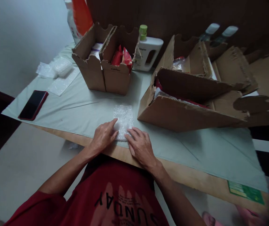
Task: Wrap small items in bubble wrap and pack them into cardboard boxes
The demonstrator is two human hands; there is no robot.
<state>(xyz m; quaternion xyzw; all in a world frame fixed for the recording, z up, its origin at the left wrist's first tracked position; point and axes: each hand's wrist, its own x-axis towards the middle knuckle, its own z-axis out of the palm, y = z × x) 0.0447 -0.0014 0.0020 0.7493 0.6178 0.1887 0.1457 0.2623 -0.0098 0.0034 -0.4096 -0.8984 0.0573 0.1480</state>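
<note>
A sheet of clear bubble wrap point(124, 118) lies flat on the pale green cloth point(82, 106) near the table's front edge. My left hand point(103, 137) rests palm down on its near left corner, fingers together and pointing toward the sheet. My right hand point(141, 147) lies flat on its near right corner, fingers slightly spread. Neither hand grips anything; both press on the sheet. It is not clear whether something lies wrapped under the near end of the bubble wrap.
Two small open cardboard boxes point(106, 62) stand behind, one with red packets point(122, 57). A white bottle with a green cap point(146, 51) stands beside them. Large torn cardboard boxes point(191, 97) fill the right. A red phone point(33, 104) and more bubble wrap point(59, 72) lie left.
</note>
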